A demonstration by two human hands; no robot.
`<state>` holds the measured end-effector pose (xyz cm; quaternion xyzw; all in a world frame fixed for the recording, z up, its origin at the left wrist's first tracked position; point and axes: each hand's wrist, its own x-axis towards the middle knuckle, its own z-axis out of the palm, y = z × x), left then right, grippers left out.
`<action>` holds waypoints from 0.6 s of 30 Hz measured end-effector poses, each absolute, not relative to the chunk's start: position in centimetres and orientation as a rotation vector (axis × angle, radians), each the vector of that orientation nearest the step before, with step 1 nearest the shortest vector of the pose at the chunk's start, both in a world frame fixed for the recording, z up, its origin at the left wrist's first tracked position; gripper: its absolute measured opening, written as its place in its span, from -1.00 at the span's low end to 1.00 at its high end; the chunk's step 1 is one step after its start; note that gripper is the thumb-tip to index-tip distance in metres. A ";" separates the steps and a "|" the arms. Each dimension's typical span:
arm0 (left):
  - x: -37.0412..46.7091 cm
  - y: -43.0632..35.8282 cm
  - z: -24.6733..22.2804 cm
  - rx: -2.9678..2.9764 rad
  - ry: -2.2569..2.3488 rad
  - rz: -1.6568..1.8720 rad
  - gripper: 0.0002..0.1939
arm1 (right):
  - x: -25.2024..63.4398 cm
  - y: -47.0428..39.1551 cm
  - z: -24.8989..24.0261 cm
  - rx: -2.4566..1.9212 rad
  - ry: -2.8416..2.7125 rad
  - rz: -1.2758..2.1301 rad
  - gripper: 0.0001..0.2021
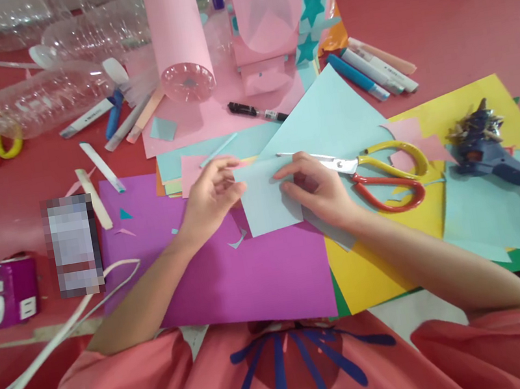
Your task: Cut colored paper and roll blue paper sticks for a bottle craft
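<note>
Blue paper under right hand (marker print unreadable).

1. Small pale-blue paper square held by right hand at its right side; left hand set at its left edge, grip unclear.
2. Purple sheet spread beneath.
3. Scissors laid just beyond right hand, tips pointed left.
4. Glue gun parked far right on coloured paper.
5. Pink-wrapped bottle placed at back, near clear bottles.
</note>
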<state>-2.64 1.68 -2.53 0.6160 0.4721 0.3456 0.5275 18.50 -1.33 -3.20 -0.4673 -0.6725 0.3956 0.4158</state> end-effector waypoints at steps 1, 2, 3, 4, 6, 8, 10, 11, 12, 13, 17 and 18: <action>-2.3 1.4 -2.6 1.401 1.096 0.786 -0.49 | 18.4 -1.4 -3.2 -1.162 -1.673 1.023 -0.86; -2.0 1.2 -2.7 1.347 1.088 0.759 -0.49 | 18.4 -1.4 -3.2 -1.152 -1.654 1.058 -0.89; -1.8 1.0 -2.8 1.312 1.088 0.741 -0.51 | 18.3 -1.5 -3.2 -1.149 -1.624 1.102 -0.92; -1.7 0.8 -2.8 1.293 1.090 0.726 -0.53 | 18.2 -1.7 -3.3 -1.153 -1.577 1.152 -0.90; -1.6 0.6 -2.8 1.290 1.092 0.696 -0.56 | 18.0 -1.9 -3.4 -1.177 -1.445 1.266 -0.80; -1.7 0.5 -2.7 1.312 1.088 0.664 -0.59 | 17.9 -2.0 -3.4 -1.190 -1.341 1.381 -0.73; -1.7 0.4 -2.6 1.346 1.083 0.644 -0.63 | 17.9 -2.0 -3.4 -1.194 -1.345 1.426 -0.75; -1.8 0.4 -2.5 1.373 1.082 0.639 -0.64 | 17.9 -1.9 -3.4 -1.195 -1.381 1.411 -0.80; -1.8 0.4 -2.5 1.407 1.082 0.640 -0.66 | 17.9 -1.8 -3.4 -1.197 -1.429 1.370 -0.86; -1.7 0.4 -2.5 1.447 1.078 0.649 -0.68 | 17.9 -1.7 -3.3 -1.201 -1.478 1.318 -0.92; -1.7 0.3 -2.6 1.539 1.059 0.740 -0.77 | 17.9 -1.6 -3.2 -1.189 -1.534 1.237 -0.88; -1.7 0.2 -2.7 1.534 1.053 0.773 -0.78 | 18.0 -1.5 -3.1 -1.180 -1.529 1.254 -0.86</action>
